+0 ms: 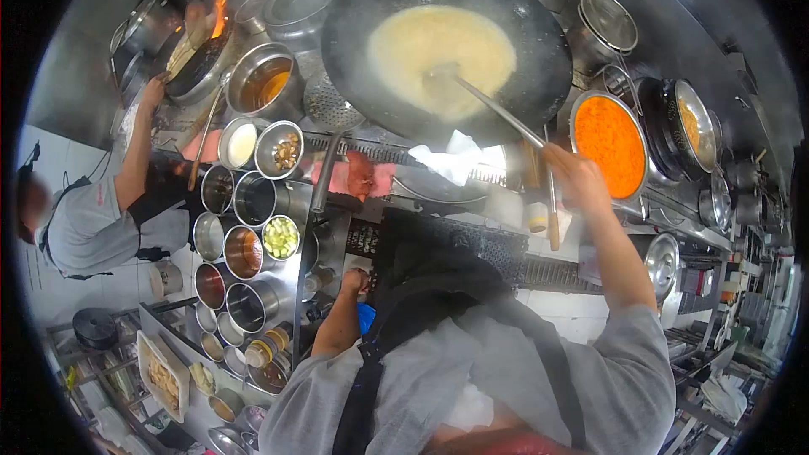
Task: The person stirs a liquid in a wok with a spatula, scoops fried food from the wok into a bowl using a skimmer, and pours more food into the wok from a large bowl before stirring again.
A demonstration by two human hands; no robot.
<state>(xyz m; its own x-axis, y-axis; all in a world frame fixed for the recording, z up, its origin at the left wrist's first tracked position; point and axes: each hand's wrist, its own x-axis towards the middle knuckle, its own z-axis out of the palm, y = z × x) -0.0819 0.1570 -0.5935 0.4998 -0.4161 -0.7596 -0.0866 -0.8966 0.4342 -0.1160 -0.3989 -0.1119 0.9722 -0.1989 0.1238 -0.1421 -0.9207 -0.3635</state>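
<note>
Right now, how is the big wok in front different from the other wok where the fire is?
The big wok holds a pale yellow pool, stirred by a ladle in the person's right hand. The other wok looks smaller in this view, is tilted, and has a flame at its edge; a co-worker's hand holds it. No flame shows at the big wok. Both are dark and round.

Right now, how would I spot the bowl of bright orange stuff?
Find the big black wok of pale yellow liquid at the top. Just to its right, beside the right hand holding the ladle, sits a round metal bowl. It alone is filled with vivid orange.
</note>
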